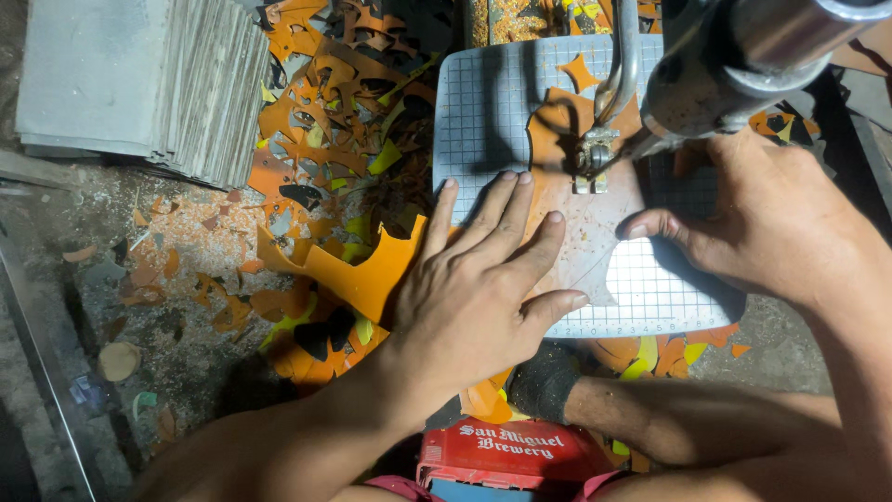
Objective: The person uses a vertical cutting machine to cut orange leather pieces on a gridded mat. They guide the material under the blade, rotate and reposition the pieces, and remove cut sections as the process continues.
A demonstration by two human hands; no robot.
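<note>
Scraps [325, 112] litter the floor left of the saw [595, 158]; both hands' fingers press flat on the half-cut orange sheet [576, 232]: left hand [474, 297], right hand [771, 223].

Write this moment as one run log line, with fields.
left hand: flat on orange sheet | right hand: on sheet edge | sheet: on gridded saw table, at blade | floor: orange scraps

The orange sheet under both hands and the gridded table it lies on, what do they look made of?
Orange sheet: probably thin rigid plastic or laminate; smooth, matte, cut edges clean, dusted with sawdust. Gridded table: looks like painted metal or plastic, pale with fine printed lines; cannot tell which.
</note>
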